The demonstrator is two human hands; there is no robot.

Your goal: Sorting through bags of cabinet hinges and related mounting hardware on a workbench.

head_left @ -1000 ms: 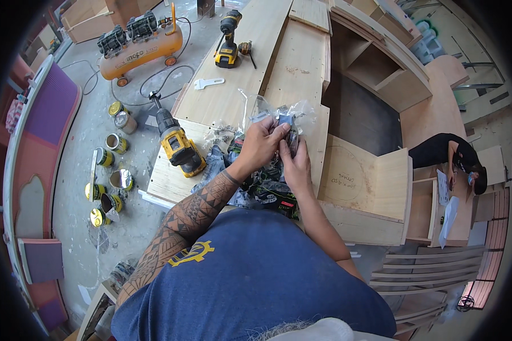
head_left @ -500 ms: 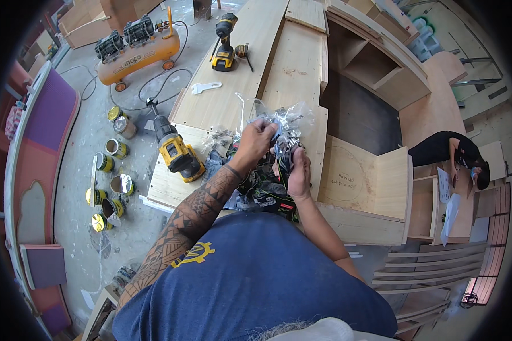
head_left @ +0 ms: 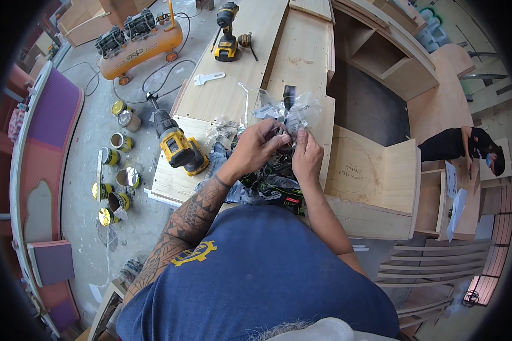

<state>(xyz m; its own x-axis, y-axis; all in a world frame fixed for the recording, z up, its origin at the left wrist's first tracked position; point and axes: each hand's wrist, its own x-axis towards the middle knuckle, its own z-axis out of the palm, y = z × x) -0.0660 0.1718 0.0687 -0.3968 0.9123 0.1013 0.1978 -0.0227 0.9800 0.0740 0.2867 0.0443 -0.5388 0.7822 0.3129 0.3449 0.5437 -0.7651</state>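
My left hand [head_left: 259,149] is closed, thumb and fingers pinching the near edge of a clear plastic bag [head_left: 308,109]. Close beside it, my right hand [head_left: 308,158] grips the bag's other side with the thumb on top. Shiny metal pieces, too small to name, show through the plastic. A dark flat piece [head_left: 289,98] sticks up from the bag at its far side. Beneath my hands lies a heap of black-and-green packets [head_left: 273,190], partly hidden by my wrists. To the left, a yellow-and-black cordless drill [head_left: 179,149] rests on the plywood panel [head_left: 168,184].
Farther up the panels stand another cordless driver [head_left: 226,34] and a small round tool [head_left: 244,41], with a white flat tool [head_left: 209,78] nearer. Open paint cans [head_left: 129,178] and an orange air compressor [head_left: 145,50] occupy the left floor. Another person [head_left: 466,149] works at the right, beyond a wooden cabinet [head_left: 375,187].
My hands have drawn closer together at the bag's near edge. The dark piece that was between my hands is no longer there; a dark piece now shows at the bag's far side.
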